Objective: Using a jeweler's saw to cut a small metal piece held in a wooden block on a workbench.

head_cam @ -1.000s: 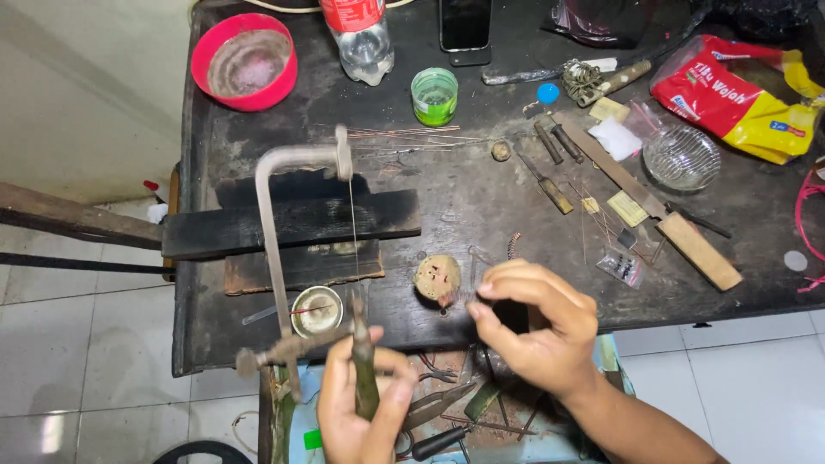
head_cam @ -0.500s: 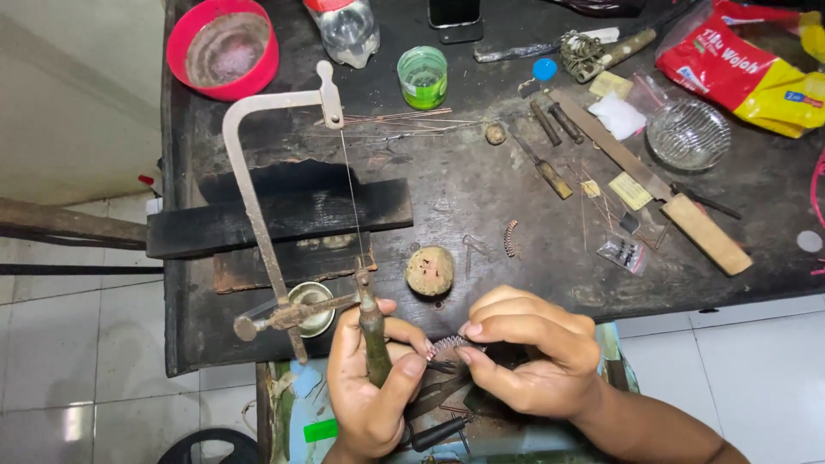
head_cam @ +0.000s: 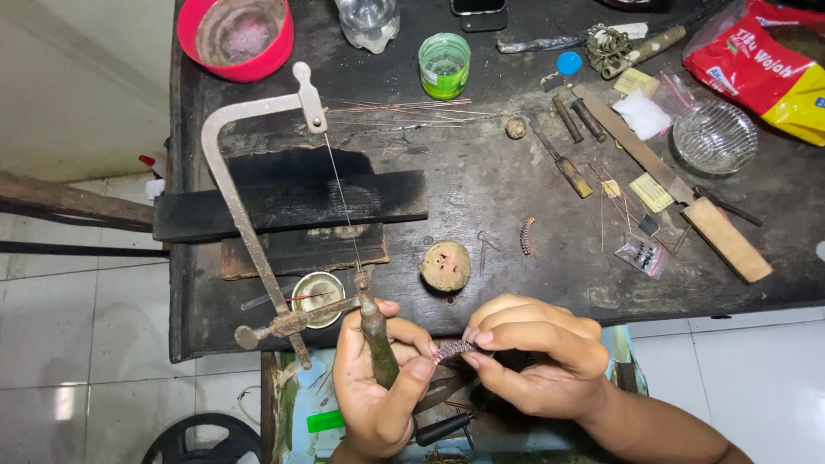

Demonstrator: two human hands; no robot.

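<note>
Item one: our left hand [head_cam: 378, 387], fingers clenched round the dull green handle of a jeweller's saw [head_cam: 258, 215]. The saw's rusty metal frame lies tilted across the counter [head_cam: 481, 189], its thin blade running from the top clamp down to the handle.

Item two: our right hand [head_cam: 533, 361], fingers pinched on the right end of a small coiled wire piece [head_cam: 450, 348]. The left thumb and forefinger meet the coil's other end, so it sits between both hands, at the near edge of the counter, just right of the saw handle.

Item three: a black wooden bench peg [head_cam: 292, 206], lying flat under the saw frame, with a darker slab beneath it.

Item four: a round cork-coloured lump [head_cam: 445, 265], just beyond our right hand, apart from it.

Item five: a small round tin [head_cam: 316, 296], beside the saw's lower clamp.

Item six: a second short coil [head_cam: 526, 235], loose on the counter to the right of the lump.

Item seven: a flat file with a wooden handle [head_cam: 679, 198], lying diagonally at the right; a glass dish [head_cam: 715, 137] beside it.

Item eight: a red bowl [head_cam: 234, 34] and a green cup [head_cam: 444, 64], along the far edge.
</note>
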